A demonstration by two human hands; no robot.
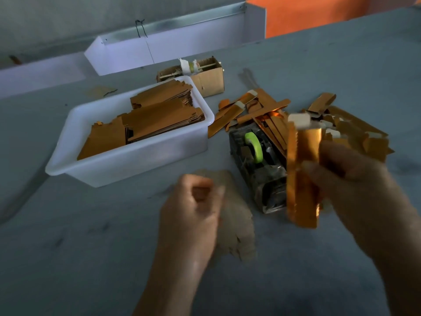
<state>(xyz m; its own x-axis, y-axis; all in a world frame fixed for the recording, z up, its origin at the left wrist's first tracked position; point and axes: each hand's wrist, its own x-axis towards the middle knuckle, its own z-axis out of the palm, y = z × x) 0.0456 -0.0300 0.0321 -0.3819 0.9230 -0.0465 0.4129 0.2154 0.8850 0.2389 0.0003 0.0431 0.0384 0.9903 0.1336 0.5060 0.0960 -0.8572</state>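
Note:
My right hand (348,179) grips a long gold foil strip (303,169), folded and held upright, with a white tab at its top end. My left hand (193,208) hovers over a flat brown card piece (237,233) on the grey table, fingers curled; whether it pinches anything small is blurred. Between the hands stands a dark tape dispenser (259,165) with a green tape roll (255,147). Behind it lies a loose heap of gold strips (257,110), several with white tabs.
A white plastic tub (127,165) left of the dispenser holds stacks of flat brown card pieces. A small cardboard box (209,80) stands behind it. White trays (127,55) and an orange surface (307,17) line the far edge.

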